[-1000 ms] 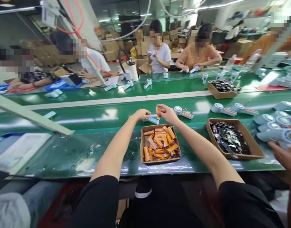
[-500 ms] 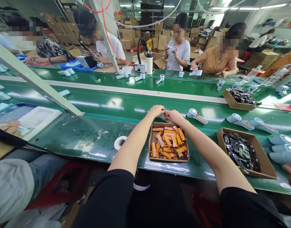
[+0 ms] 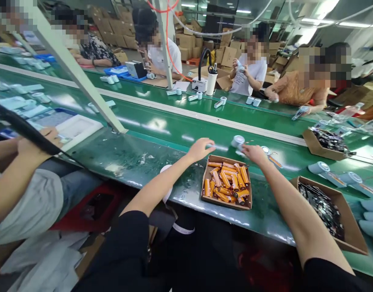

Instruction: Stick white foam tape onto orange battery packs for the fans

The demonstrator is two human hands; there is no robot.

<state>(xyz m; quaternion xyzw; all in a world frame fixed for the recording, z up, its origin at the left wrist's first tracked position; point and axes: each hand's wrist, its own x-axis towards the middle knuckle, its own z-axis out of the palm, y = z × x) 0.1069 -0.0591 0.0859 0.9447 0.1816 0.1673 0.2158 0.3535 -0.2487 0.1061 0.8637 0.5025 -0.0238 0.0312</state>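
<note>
My left hand (image 3: 201, 149) is closed on a small pale blue piece (image 3: 210, 145), just behind an open cardboard box (image 3: 226, 205) of orange-wrapped cylinders (image 3: 224, 178). My right hand (image 3: 255, 155) has its fingers pinched at the handle end of a pale blue device (image 3: 237, 141) on the green belt. The fingertips partly cover that device. To the right of my right hand lies another blue device (image 3: 266, 151) with an orange cylinder on it. A white roll (image 3: 166, 194) is partly hidden behind my left forearm.
A box of dark circuit parts (image 3: 350, 227) stands at the right, another (image 3: 323, 151) farther back. More blue devices (image 3: 319, 167) lie on the belt. A slanted metal post (image 3: 80, 77) rises at the left. A co-worker's hands (image 3: 49, 140) are beside a white tray (image 3: 80, 129); people sit across.
My hands have moved apart, the left now with a pale blue piece, the right at a device on the belt. The view has shifted, so the surroundings appear turned and displaced.
</note>
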